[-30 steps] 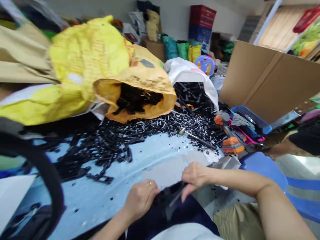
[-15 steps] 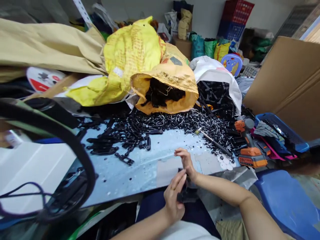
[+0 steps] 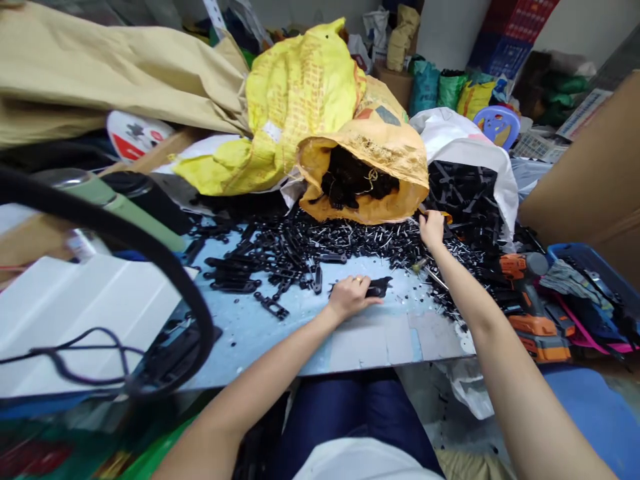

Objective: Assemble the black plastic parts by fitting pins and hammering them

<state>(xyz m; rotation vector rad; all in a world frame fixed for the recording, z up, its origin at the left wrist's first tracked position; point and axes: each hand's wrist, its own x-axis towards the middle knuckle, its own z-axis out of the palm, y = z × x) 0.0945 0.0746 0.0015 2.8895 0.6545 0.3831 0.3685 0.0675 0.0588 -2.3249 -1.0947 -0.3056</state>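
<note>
My left hand is closed over a black plastic part on the blue worktop, its fingers hiding one end of it. My right hand reaches to the far side of the heap of small black parts and screws, beside the mouth of the orange sack. Its fingers are bent together there; whatever lies between them is too small to make out. A hammer lies partly under my right forearm. Black linkage-like pieces are spread left of my left hand.
An orange cordless drill stands at the right, before a blue tray. A white sack of black parts sits at the back right. A thick black hoop crosses the left side, in front of a white box.
Both hands have moved from near my lap to the worktop. My left hand has carried the black part onto it, and my right hand has stretched out to the heap. The view has shifted.
</note>
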